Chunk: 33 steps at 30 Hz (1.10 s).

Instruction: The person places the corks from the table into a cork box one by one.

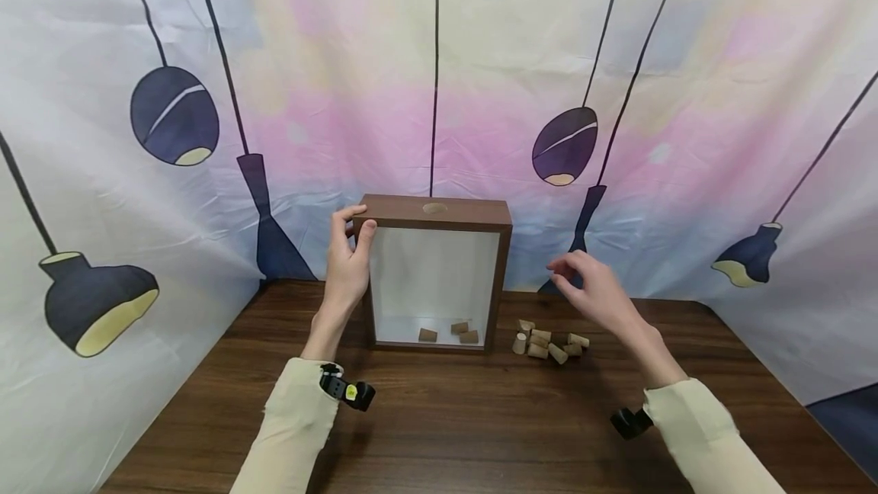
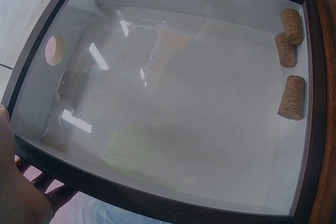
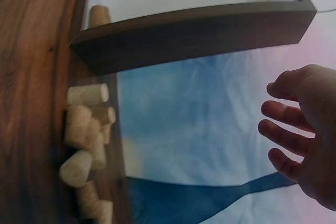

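The left hand [image 1: 348,265] gripped the box [image 1: 469,211], likely steadying it; the right hand [image 1: 595,290] hung empty, fingers [image 3: 286,137] bent loosely.

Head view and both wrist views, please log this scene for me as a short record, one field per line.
Box: brown-framed with a clear front, standing upright on the wooden table
Opening: round hole in the top
Corks inside: three, at the bottom
Corks outside: a loose cluster to the box's right
Left hand: grips the box's upper left corner
Right hand: raised right of the box, nothing held
Backdrop: cloth with printed hanging lamps
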Available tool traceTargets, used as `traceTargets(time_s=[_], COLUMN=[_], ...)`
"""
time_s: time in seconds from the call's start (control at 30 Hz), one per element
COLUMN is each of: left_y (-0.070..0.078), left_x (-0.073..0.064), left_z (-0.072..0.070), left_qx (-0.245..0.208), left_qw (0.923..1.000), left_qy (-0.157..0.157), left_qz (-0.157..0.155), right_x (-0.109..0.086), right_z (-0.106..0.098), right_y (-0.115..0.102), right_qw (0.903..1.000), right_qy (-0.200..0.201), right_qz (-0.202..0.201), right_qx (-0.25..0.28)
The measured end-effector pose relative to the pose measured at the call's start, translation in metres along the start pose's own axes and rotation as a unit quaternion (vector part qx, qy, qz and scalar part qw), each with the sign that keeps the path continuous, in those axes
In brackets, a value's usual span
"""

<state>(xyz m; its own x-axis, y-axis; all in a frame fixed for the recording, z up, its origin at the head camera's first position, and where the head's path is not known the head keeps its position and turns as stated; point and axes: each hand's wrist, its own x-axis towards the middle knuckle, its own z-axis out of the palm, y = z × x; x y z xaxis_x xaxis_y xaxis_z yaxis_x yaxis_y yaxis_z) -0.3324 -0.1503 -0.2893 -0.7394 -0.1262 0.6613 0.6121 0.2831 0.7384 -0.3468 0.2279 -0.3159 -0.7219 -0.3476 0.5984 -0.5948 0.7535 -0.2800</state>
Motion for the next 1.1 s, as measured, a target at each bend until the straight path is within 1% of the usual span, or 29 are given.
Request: traceTargets(time_s=[0.17,0.43,0.63,0.83,1.1], left_y=[0.000,-0.002,-0.004,-0.005,-0.003], left_x=[0.000,0.001,0.001,0.002,0.001], left_z=[0.001,-0.001,0.000,0.000,-0.001], left_qx=[-0.001,0.003,0.003,0.004,0.008], left_qw=[1.0000,1.0000,1.0000,1.0000,1.0000], left_qy=[-0.001,0.003,0.001,-0.001,0.001], left_qz=[-0.002,-0.002,-0.001,-0.004,-0.004], right_x=[-0.012,-0.027,-0.041,-0.053,-0.064], right_z=[0.005,0.011,0.013,0.015,0.017], right_y=[0.013,0.025,0.032,0.043,0.056], right_qw=[0.9998,0.9987,0.9966,0.9950,0.9910], right_qy=[-0.015,-0.041,-0.062,-0.073,-0.103], right_qz=[0.014,0.028,0.054,0.066,0.084], right_qx=[0.000,-0.006,-0.011,-0.017,-0.011])
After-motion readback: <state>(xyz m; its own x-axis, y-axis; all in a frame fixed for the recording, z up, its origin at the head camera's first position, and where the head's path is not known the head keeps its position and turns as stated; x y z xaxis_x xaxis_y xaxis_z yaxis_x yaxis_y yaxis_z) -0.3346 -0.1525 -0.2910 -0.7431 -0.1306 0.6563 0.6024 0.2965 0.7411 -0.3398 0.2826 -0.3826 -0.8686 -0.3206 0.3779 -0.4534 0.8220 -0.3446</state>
